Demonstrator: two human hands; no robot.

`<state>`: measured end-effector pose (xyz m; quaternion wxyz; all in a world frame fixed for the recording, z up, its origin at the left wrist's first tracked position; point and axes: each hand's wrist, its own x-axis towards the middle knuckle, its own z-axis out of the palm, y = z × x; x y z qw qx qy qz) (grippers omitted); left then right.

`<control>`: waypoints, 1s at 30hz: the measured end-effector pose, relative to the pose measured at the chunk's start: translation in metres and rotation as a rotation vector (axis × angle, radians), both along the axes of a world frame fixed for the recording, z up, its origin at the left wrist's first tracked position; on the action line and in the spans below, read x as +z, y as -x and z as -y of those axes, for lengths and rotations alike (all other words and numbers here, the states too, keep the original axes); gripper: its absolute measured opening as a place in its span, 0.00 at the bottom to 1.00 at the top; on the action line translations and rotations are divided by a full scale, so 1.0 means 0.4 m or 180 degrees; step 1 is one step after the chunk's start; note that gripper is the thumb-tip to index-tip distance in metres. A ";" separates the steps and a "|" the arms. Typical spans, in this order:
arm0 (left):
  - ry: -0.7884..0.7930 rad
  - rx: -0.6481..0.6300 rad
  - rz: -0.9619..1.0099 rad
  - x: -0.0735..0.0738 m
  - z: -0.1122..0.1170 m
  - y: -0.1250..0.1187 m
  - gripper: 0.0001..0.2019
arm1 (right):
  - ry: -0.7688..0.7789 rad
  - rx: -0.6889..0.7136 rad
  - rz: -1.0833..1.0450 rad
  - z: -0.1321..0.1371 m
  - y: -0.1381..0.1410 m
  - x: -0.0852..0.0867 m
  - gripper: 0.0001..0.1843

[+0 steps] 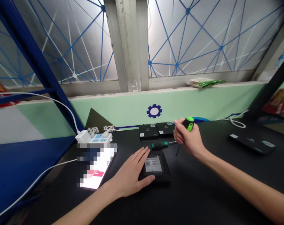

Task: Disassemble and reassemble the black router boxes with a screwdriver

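Note:
A flat black electronics box (165, 168) with a white printed label lies on the black table. My left hand (132, 175) holds its left side, fingers over the far left edge and thumb along the near edge. To the upper right, my right hand (188, 137) is closed around a screwdriver (190, 122) with a green and black handle. Its thin dark shaft points down toward the table, its tip apart from the box. Between the hands, a second screwdriver (159, 145) with a black and green handle lies on the table, its shaft end hidden behind my right hand.
Two black boxes (148, 131) sit by the wall, and another black device (251, 143) is at the right. A lit phone or tablet (99, 172) lies left, below a white power strip (101, 137) with a plugged-in charger (83, 137). White cables (50, 168) run nearby.

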<state>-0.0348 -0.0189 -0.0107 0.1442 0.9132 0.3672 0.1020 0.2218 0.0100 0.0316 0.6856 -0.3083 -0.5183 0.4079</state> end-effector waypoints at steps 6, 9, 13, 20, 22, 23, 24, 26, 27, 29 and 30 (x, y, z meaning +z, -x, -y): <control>0.0035 0.0057 -0.0072 0.000 -0.004 -0.004 0.46 | -0.0003 0.0502 -0.0742 -0.016 0.055 0.059 0.23; -0.0004 0.0152 -0.0145 -0.002 -0.005 -0.004 0.52 | 0.0038 0.0691 -0.0854 -0.026 0.085 0.073 0.23; 0.0089 0.0312 -0.0282 0.004 0.000 -0.005 0.53 | 0.0148 0.0925 -0.0936 -0.042 0.118 0.061 0.24; 0.0125 0.0268 -0.0317 0.012 0.004 -0.011 0.52 | 0.0247 0.1072 -0.0826 -0.057 0.134 0.040 0.24; 0.0096 0.0252 -0.0259 0.010 0.002 -0.010 0.51 | 0.0248 0.1082 -0.0804 -0.062 0.133 0.041 0.24; 0.0095 0.0249 -0.0251 0.008 0.001 -0.010 0.50 | 0.0255 0.1082 -0.0806 -0.064 0.132 0.041 0.24; 0.0105 0.0250 -0.0263 0.006 0.000 -0.009 0.50 | 0.0262 0.1072 -0.0815 -0.067 0.132 0.041 0.24; 0.0127 0.0270 -0.0301 0.002 -0.001 -0.008 0.50 | 0.0267 0.1052 -0.0825 -0.071 0.132 0.041 0.24; 0.0125 0.0273 -0.0301 0.000 -0.002 -0.008 0.50 | 0.0264 0.1045 -0.0822 -0.073 0.132 0.040 0.24; 0.0091 0.0260 -0.0238 -0.003 -0.003 -0.007 0.50 | 0.0260 0.1055 -0.0792 -0.074 0.134 0.039 0.24; 0.0074 0.0252 -0.0195 -0.004 -0.004 -0.007 0.50 | 0.0264 0.1080 -0.0760 -0.074 0.135 0.038 0.24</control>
